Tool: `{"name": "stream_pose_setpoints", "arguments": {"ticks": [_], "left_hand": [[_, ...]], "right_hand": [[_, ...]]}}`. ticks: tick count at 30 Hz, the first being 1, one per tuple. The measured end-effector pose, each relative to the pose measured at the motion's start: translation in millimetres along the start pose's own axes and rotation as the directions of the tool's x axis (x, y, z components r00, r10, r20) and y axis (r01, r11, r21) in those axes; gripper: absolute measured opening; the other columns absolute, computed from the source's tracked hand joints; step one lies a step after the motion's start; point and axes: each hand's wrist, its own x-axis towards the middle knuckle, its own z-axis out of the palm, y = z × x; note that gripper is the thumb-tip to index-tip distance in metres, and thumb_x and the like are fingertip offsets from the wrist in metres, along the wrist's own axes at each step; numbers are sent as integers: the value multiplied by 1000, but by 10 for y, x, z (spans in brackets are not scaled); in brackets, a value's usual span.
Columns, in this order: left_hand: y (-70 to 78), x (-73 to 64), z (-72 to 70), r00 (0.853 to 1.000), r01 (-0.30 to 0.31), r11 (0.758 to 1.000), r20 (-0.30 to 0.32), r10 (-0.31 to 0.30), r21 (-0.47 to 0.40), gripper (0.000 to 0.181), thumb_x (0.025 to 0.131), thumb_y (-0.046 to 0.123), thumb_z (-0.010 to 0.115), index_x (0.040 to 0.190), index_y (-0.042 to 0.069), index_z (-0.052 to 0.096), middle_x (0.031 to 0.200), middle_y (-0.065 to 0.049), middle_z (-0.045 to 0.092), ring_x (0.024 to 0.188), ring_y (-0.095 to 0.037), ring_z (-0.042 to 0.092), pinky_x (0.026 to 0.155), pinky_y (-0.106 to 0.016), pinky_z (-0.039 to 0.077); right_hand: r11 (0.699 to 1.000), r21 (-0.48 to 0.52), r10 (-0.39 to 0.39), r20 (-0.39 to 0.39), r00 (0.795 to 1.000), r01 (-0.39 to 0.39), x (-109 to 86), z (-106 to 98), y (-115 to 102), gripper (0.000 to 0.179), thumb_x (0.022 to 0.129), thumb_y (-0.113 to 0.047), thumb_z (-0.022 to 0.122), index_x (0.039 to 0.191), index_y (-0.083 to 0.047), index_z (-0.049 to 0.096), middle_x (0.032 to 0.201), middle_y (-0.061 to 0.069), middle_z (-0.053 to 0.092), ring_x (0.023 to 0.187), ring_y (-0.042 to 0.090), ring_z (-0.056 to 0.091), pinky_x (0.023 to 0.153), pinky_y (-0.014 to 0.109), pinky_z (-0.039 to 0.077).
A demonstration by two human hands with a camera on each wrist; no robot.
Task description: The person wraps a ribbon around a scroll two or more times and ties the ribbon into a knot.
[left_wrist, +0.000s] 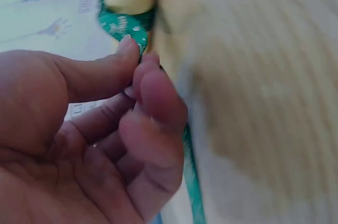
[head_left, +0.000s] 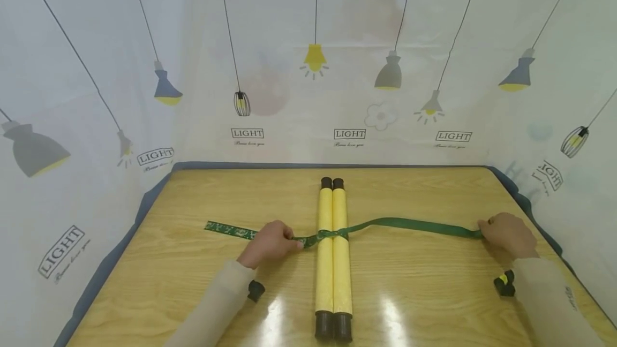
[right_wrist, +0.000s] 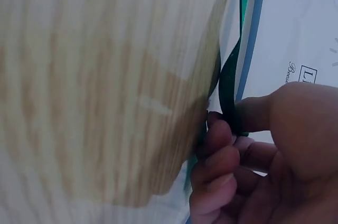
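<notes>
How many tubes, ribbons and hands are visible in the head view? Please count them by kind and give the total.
Tubes: 2
Ribbon: 1
Hands: 2
Total: 5

The word "LIGHT" is on the white sheet with lamp pictures. It is there six times, in big black letters, each with a thin box around it. One on the right side is bent by a fold. Under the boxes is small curly writing. It seems to end in "love you", but the first word is hard to read. The right sleeve has tiny dark writing too, too small to read.
</notes>
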Motion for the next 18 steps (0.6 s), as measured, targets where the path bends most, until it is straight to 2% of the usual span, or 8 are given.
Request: {"name": "stream_pose_setpoints", "arguments": {"ticks": [3, 6, 7, 11, 13, 15, 16, 18], "left_hand": [[5, 18, -89, 995, -48, 996, 82, 54, -77, 37, 101, 23, 66, 68, 8, 59, 56, 2, 46, 51, -11, 36, 50, -25, 32], [31, 33, -173, 982, -88, 985, 153, 110, -146, 31, 106, 19, 58, 84, -2, 68, 59, -3, 54, 49, -12, 39, 49, -27, 36], [48, 34, -196, 978, -99, 982, 169, 126, -163, 30, 106, 18, 56, 88, -3, 68, 60, -4, 55, 49, -13, 40, 49, -28, 38], [116, 24, -243, 964, -145, 973, 194, 179, -180, 31, 107, 17, 54, 94, -7, 67, 64, -6, 57, 51, -14, 45, 52, -34, 45], [142, 20, -253, 959, -168, 970, 200, 202, -174, 32, 107, 19, 54, 93, -7, 66, 64, -5, 57, 52, -14, 47, 54, -37, 49], [159, 20, -257, 954, -188, 967, 203, 221, -171, 33, 108, 21, 53, 92, -6, 65, 65, -4, 57, 53, -14, 48, 56, -40, 52], [168, 19, -259, 952, -194, 966, 205, 228, -172, 34, 108, 22, 53, 91, -5, 65, 65, -4, 56, 53, -15, 49, 56, -40, 52], [183, 17, -264, 947, -206, 961, 208, 243, -183, 34, 108, 23, 53, 89, -3, 63, 65, -4, 56, 53, -15, 48, 56, -40, 52]], "right_hand": [[998, 24, -53, -46, 998, 54, -29, 37, -32, 45, 106, -32, 39, 74, -5, 57, 73, 15, 58, 63, 25, 53, 58, 37, 41], [994, 57, -83, -81, 993, 88, -32, 59, -75, 40, 106, -29, 36, 71, -10, 46, 65, 4, 44, 60, 21, 42, 57, 32, 34], [993, 62, -92, -92, 991, 98, -27, 61, -87, 39, 105, -29, 35, 72, -10, 45, 66, 6, 45, 62, 21, 43, 58, 32, 34], [986, 107, -115, -127, 985, 129, -10, 46, -165, 39, 105, -24, 35, 88, 0, 59, 79, 17, 60, 70, 25, 52, 62, 33, 38], [979, 132, -138, -137, 981, 156, -17, 40, -234, 41, 106, -23, 36, 106, 5, 66, 86, 17, 64, 72, 25, 52, 62, 33, 38], [972, 157, -154, -147, 977, 176, -28, 34, -314, 42, 106, -23, 37, 116, 5, 67, 79, 14, 63, 65, 21, 50, 58, 32, 38], [967, 166, -169, -156, 973, 195, -33, 29, -350, 41, 106, -23, 39, 116, 5, 67, 74, 9, 60, 62, 19, 46, 56, 31, 37], [957, 164, -209, -190, 959, 241, -46, 25, -430, 38, 105, -21, 44, 117, 5, 69, 74, 8, 62, 60, 17, 46, 56, 31, 37]]}}
